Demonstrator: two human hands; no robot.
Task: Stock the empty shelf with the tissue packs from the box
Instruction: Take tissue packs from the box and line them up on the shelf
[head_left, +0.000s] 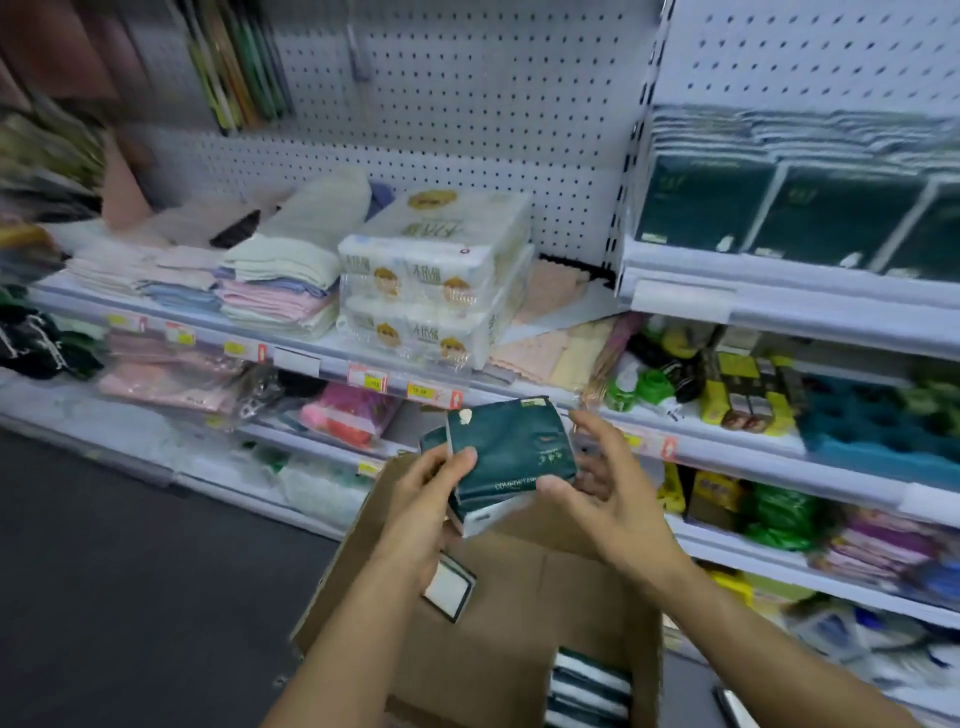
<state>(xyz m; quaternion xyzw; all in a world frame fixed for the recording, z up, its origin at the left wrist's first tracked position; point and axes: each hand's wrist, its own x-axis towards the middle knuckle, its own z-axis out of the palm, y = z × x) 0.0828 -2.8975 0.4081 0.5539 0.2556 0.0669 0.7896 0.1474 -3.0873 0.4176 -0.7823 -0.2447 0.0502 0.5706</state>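
Head view shows a dark green tissue pack (511, 449) held up over the open cardboard box (524, 618), with at least one more pack stacked under it, its white edge showing below. Left hand (423, 501) has its grip wrapped on the packs from the left, thumb pressed across the top pack's near left edge and fingers curled beneath. Right hand (605, 486) sits at the packs' right side, thumb touching the lower right corner of the top pack while the fingers are spread and loosely bent just off the far edge; its grip looks released rather than clenched. More green packs (589, 686) stand on edge in the near right corner of the box, and another pack (449, 590) lies under the left wrist. Up on the right, a white shelf (779, 306) already carries a row of matching green packs (810, 218) under a blurred stack. On the shelf to the left stand white toilet roll bundles (431, 280) beside folded towels (275, 280). Lower shelves hold mixed goods, too blurred to name.
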